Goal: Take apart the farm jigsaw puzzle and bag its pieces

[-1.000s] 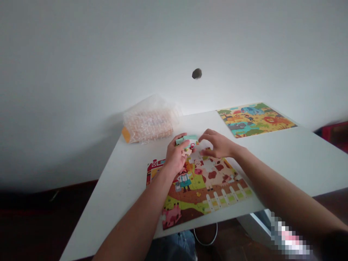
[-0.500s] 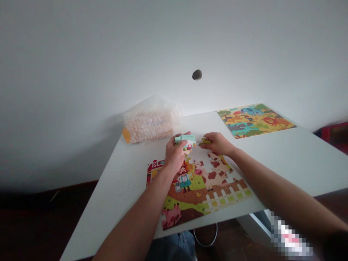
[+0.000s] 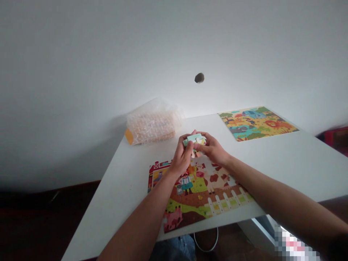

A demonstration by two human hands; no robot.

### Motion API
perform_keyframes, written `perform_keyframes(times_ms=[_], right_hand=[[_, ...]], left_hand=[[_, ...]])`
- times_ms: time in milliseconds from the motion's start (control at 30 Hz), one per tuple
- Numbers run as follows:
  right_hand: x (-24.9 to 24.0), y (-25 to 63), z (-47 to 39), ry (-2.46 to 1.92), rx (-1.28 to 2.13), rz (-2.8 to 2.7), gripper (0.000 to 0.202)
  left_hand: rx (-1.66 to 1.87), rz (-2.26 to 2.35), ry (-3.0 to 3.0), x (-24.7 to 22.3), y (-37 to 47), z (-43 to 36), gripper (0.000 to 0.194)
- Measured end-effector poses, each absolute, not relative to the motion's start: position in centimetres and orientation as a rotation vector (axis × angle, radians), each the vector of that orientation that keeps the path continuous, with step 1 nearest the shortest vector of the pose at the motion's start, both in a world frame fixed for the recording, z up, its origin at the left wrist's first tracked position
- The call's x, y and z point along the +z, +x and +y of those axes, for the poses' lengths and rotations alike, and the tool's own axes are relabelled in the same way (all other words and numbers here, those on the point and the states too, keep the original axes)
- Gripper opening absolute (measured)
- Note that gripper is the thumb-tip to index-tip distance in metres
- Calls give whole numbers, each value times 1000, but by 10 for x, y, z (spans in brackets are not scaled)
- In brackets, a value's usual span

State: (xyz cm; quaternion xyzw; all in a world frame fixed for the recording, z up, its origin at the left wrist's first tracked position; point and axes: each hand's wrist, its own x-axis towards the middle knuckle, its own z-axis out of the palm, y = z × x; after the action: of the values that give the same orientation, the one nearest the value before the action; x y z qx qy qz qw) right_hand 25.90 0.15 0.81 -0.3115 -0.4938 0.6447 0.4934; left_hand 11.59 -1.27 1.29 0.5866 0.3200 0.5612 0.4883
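Observation:
Both hands meet above the far edge of a partly assembled farm jigsaw puzzle (image 3: 190, 203). My left hand (image 3: 182, 154) is closed around a small stack of loose puzzle pieces (image 3: 195, 139), mint green on top. From the other side, my right hand (image 3: 214, 146) grips pieces at the same stack, its thumb and fingers pressed on them; which piece it holds alone is hard to make out. The puzzle beneath shows a farmer (image 3: 186, 183), a spotted cow (image 3: 217, 179), a pink pig (image 3: 174, 217) and a white fence (image 3: 225, 203). My forearms cover parts of it.
A bubble-wrapped package (image 3: 152, 125) lies at the back left of the white table (image 3: 116, 195). A finished-looking savanna animal puzzle (image 3: 258, 123) lies at the back right. Behind the table is a wall with a dark round hole (image 3: 199, 78).
My right hand has moved left with its piece and joined my left hand at the stack. My left hand has shifted slightly right. The view has tilted a little.

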Motion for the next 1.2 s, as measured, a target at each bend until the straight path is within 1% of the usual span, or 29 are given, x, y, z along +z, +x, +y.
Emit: perform_keyframes(times_ms=[67, 133, 233, 300, 367, 433, 533, 567, 633, 700, 800, 867, 1000, 1100, 1167, 1200], right_hand=[[9, 259, 1, -707, 1639, -1224, 41], [11, 259, 2, -674, 1709, -1233, 35], [14, 261, 5, -671, 1727, -1169, 32], [17, 265, 9, -672, 1706, -1118, 31], [20, 270, 13, -665, 1663, -1115, 29], [22, 276, 16, -653, 1587, -1149, 26], [24, 286, 19, -665, 1462, -1197, 27], [25, 289, 20, -679, 1431, -1208, 30], [26, 297, 21, -723, 1412, -1247, 45], [28, 303, 22, -789, 1440, -1330, 55], [28, 309, 22, -889, 1472, -1535, 53], [27, 308, 21, -919, 1468, -1637, 59], [26, 302, 17, -877, 1448, -1700, 76], [26, 300, 19, -891, 1307, -1615, 78], [24, 299, 22, -939, 1194, -1503, 77], [22, 298, 24, -964, 1155, -1466, 76]], left_hand=[[1351, 765, 1465, 12, 113, -10, 46], [1425, 837, 1371, 12, 108, -6, 52], [1591, 952, 1082, 13, 96, 7, 62], [1657, 961, 943, 12, 87, 17, 65], [1704, 988, 862, 9, 79, 26, 58], [1772, 1075, 805, 4, 73, 33, 46], [1890, 1224, 839, -3, 71, 35, 33], [1911, 1233, 895, -5, 72, 34, 30], [1911, 1171, 1015, -4, 76, 30, 26], [1868, 1045, 1070, -2, 80, 25, 26], [1770, 910, 1062, 4, 85, 18, 29], [1676, 879, 1086, 8, 87, 14, 34], [1359, 946, 1363, 12, 91, 3, 54], [1091, 946, 1519, 11, 98, -5, 68], [1042, 928, 1534, 8, 103, -8, 67], [1054, 936, 1539, 7, 105, -9, 62]])
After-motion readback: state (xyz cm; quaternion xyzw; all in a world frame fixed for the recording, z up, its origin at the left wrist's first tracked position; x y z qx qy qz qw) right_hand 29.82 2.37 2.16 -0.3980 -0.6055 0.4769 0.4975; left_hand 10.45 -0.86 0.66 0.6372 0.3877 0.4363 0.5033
